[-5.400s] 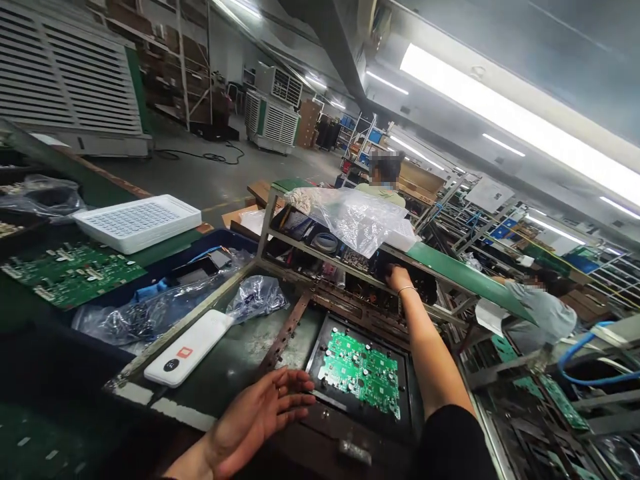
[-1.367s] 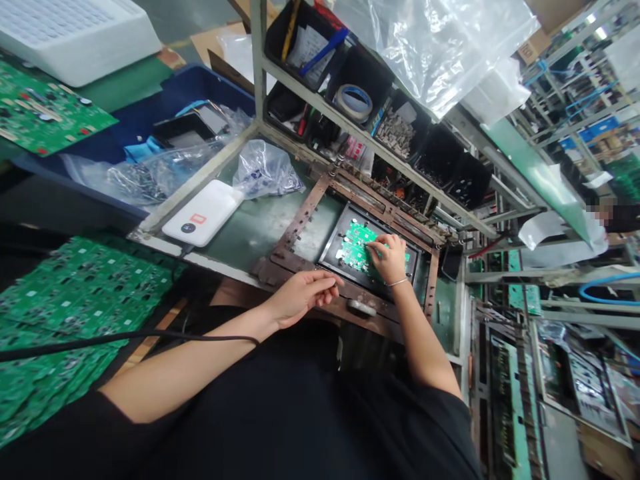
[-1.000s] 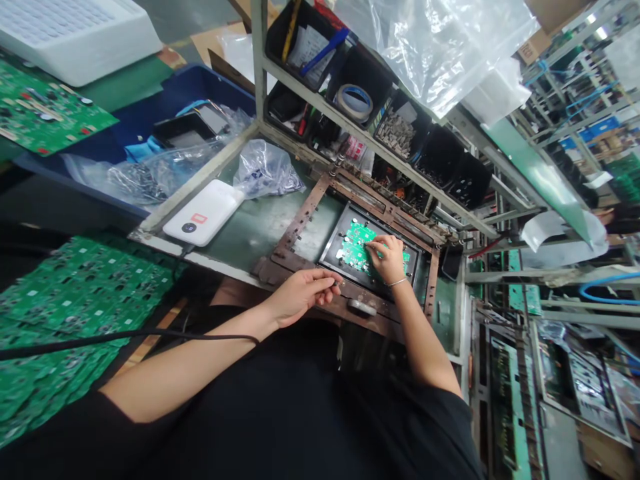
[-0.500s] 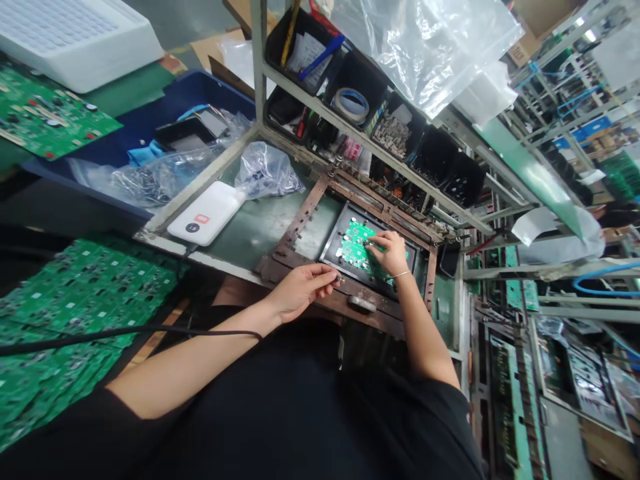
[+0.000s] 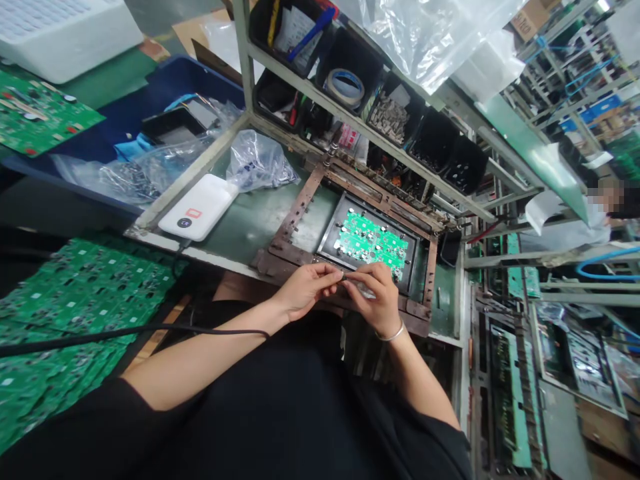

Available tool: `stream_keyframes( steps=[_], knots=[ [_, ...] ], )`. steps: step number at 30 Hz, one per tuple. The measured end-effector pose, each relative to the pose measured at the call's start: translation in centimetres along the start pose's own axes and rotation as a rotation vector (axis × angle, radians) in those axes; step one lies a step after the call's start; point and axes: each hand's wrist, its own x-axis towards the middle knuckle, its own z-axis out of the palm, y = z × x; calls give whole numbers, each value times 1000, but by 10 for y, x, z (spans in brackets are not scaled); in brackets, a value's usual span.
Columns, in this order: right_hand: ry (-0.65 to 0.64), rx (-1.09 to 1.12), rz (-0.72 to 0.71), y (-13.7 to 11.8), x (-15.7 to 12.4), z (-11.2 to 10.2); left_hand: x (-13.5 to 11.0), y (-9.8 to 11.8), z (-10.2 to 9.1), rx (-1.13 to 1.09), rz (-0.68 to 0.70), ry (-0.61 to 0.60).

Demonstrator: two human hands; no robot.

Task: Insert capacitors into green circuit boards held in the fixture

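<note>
Circuit board [image 5: 371, 241] lies inside frame [image 5: 300, 210] (bag [image 5: 259, 160] left).

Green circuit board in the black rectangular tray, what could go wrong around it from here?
1. The left hand and right hand meet at the fingertips around what looks like a tiny dark part; it might slip onto the brown metal frame.
2. The black cable across the left forearm could snag, jerking that hand into the green circuit board.

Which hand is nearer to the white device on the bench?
Left. The left hand is right of the white device and closer to the wearer, not touching it; the right hand is farther right, at the near edge of the brown frame.
</note>
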Motion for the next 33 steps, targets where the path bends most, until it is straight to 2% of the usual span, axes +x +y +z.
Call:
stream_keyframes(
  steps=[3,5,8,12,20,26,33],
  knots=[
    [-15,67,28,11,-2,-2,-1,-4,1,9,0,3],
    [-4,31,57,26,-1,-3,-3,-4,0,6,13,1],
    [25,-229,59,59,3,-1,-6,-2,0,-14,11,-18],
    [-51,-494,32,91,6,8,-10,1,-3,-37,-24,-67],
    [-103,-576,2,96,7,17,-9,0,-7,-14,-34,-93],
    [-97,-541,-52,100,10,16,-9,4,-7,38,-15,-23],
    [-112,-518,-45,102,9,16,-10,5,-7,34,-23,12]
  ],
)
